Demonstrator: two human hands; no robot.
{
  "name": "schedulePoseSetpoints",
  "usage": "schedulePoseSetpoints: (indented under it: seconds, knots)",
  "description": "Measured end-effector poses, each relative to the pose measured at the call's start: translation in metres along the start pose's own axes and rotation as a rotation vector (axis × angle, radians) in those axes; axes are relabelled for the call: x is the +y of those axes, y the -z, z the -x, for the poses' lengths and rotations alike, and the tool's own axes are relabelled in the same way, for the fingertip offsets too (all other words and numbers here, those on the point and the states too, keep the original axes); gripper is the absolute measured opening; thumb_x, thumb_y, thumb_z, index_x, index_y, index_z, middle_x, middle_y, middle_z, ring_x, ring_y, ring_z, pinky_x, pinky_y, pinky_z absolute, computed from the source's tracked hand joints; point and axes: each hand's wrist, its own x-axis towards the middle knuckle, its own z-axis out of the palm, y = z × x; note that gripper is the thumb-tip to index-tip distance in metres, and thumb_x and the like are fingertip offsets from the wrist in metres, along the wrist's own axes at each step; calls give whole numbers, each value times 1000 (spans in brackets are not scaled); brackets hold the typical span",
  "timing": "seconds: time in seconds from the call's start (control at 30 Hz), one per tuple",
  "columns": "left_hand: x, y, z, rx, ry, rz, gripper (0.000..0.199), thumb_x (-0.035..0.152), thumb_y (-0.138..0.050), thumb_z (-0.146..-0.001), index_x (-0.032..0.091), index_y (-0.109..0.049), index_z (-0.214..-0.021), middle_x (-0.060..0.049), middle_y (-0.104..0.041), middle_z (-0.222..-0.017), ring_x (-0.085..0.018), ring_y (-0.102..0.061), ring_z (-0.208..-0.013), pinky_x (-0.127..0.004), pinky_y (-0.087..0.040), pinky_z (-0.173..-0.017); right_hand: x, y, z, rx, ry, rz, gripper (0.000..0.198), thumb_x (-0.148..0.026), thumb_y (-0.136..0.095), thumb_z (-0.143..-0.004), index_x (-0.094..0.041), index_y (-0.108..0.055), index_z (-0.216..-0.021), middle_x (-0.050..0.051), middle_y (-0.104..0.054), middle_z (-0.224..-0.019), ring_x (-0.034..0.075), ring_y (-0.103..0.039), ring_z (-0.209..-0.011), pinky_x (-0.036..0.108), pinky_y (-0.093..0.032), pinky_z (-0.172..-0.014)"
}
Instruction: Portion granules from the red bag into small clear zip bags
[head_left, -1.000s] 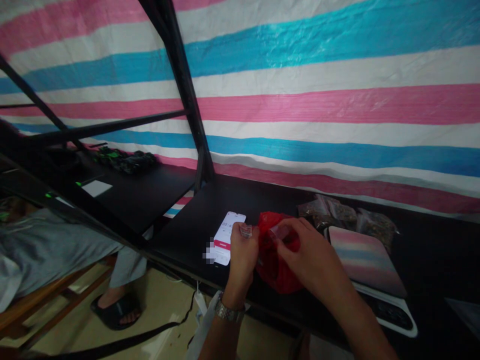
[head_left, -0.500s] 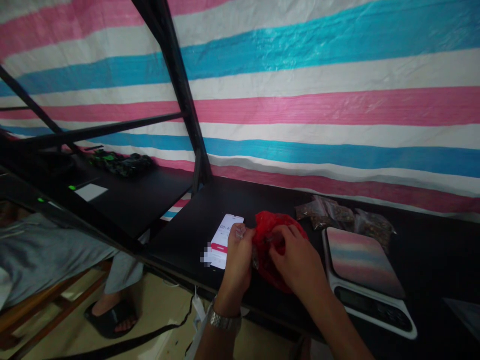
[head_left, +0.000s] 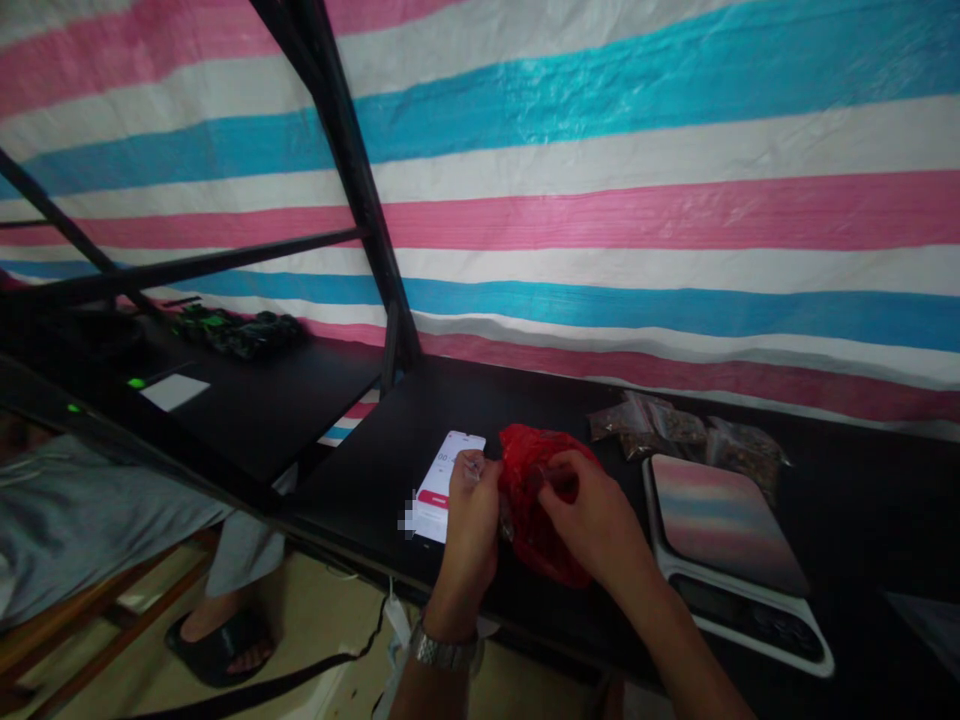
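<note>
The right grip (head_left: 589,508) has sunk deeper into the red bag (head_left: 535,525) just below it, so work is now at its opening; what it pinches, I cannot tell. Beside it, the left grip (head_left: 472,512) pinches clear plastic (head_left: 473,466).

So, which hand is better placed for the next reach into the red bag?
Probably the right hand: its fingers are bent at the opening of the red bag. The left hand, at the bag's side, seems occupied with clear plastic.
</note>
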Motion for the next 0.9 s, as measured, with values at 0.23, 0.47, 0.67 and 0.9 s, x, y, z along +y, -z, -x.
schedulePoseSetpoints:
  seconds: [0.23,0.47,0.67,0.9]
  knots:
    - [8,-4,3,-13,81,80,37,27,-78,-59,24,-44,-73,9,-47,-63,-9,-47,-52,-21,-36,-48,0,8,1,-2,-17,232,22,-21,-63,-93,-19,-67,-114,13,-74,-122,30,-71,-108,39,-49,-94]
    - [9,-7,5,-68,114,89,34,28,-79,-56,22,-49,-71,8,-50,-62,-9,-47,-51,-21,-35,-46,4,8,-1,14,-19,44,16,-19,-66,-90,-21,-68,-106,9,-77,-113,25,-72,-104,35,-49,-92]
    - [2,-7,3,52,0,95,34,27,-77,-61,23,-46,-72,11,-44,-61,-6,-41,-50,-18,-32,-46,8,13,-3,11,-53,-166,6,-27,-67,-90,-24,-69,-95,2,-79,-93,20,-74,-85,31,-48,-79]
    - [8,-11,7,14,44,125,34,26,-78,-59,23,-47,-72,9,-49,-63,-7,-45,-51,-18,-34,-46,4,19,0,-30,-44,0,9,-24,-66,-91,-23,-68,-100,6,-78,-103,23,-73,-95,32,-48,-83]
